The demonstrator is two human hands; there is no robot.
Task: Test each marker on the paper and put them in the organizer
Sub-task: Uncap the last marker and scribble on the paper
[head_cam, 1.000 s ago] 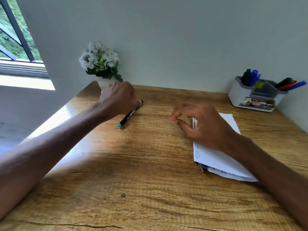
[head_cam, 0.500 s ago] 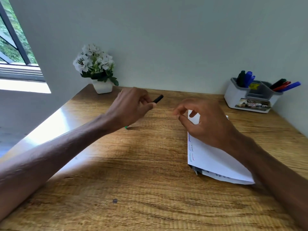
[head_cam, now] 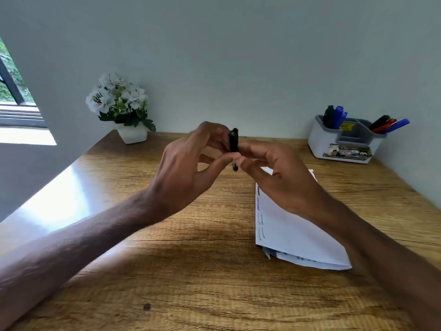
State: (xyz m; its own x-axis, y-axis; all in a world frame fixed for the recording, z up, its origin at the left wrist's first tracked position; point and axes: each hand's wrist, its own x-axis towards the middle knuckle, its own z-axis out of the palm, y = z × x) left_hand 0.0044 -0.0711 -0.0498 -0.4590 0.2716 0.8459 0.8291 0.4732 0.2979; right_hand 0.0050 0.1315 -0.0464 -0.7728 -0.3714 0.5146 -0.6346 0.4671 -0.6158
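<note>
A: Working from the desk down, we have the paper lying flat on the right side, scribbles along its left edge, and the organizer at the back right corner, already holding several markers.

B: And the marker under test?

A: We hold it upright above the desk, between both hands, well clear of the paper. The left hand has its fingers closed around the barrel. The right hand pinches the lower end with its fingers. We judge this to be the uncapping step.

B: What could go wrong from here?

A: A straight pull against a stiff cap may release suddenly; the hands jerk apart and the cap or marker drops to the desk. We cannot tell which end carries the cap, so a pull on the wrong end achieves nothing. An exposed tip may also mark the fingers.
</note>
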